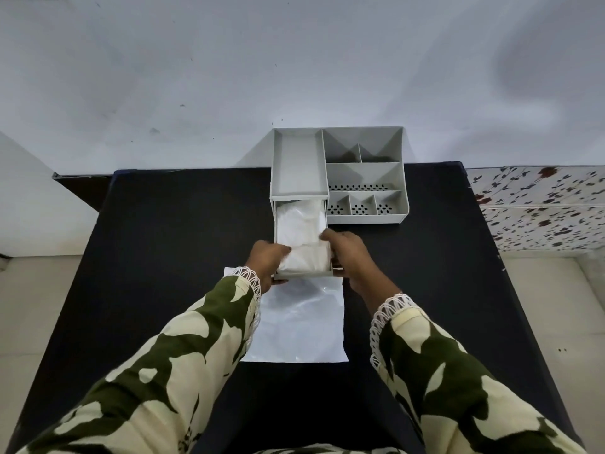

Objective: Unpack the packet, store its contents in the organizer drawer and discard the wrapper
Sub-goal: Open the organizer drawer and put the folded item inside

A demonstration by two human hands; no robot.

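Observation:
A grey organizer (363,178) stands at the far edge of the black table. Its drawer (302,273) is pulled out toward me on the left side. White soft contents (299,221) fill the drawer, with a whiter folded piece (306,258) at its near end. My left hand (266,262) presses on that piece from the left, thumb under the drawer front. My right hand (348,253) holds the drawer's right side, fingertips on the contents. The empty clear wrapper (299,322) lies flat on the table just in front of the drawer, between my forearms.
The organizer's top has a long tray (298,162) on the left and several small compartments (363,204) on the right. The black table (163,240) ends at a pale wall behind. A floral-patterned surface (540,204) lies to the right.

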